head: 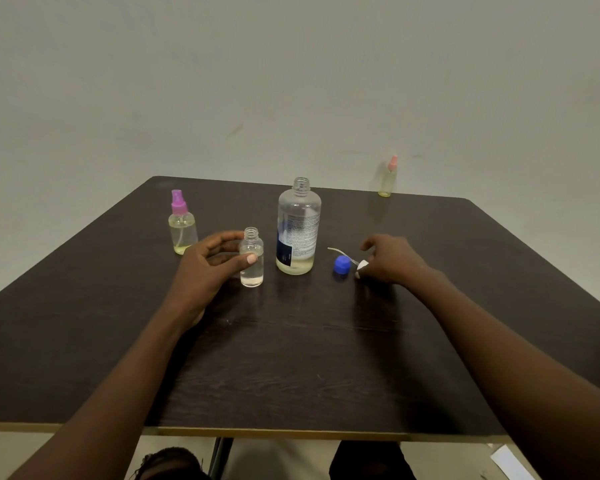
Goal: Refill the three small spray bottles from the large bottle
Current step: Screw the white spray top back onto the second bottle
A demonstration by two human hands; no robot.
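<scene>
The large clear bottle [298,230] stands uncapped at the table's middle, a little yellowish liquid at its bottom. Its blue cap [342,264] lies to its right. My left hand [208,261] grips an open small clear bottle [252,268], upright on the table and largely full. My right hand [392,259] rests on the table with its fingers closed on a white spray head [360,268], whose dip tube points left. A small bottle with a purple sprayer [181,225] stands at the left. A small bottle with a pink sprayer [388,178] stands at the far right edge.
The dark wooden table [291,358] meets a plain pale wall at its far edge. The near edge is trimmed in light wood. A white sheet of paper [510,462] lies on the floor at bottom right.
</scene>
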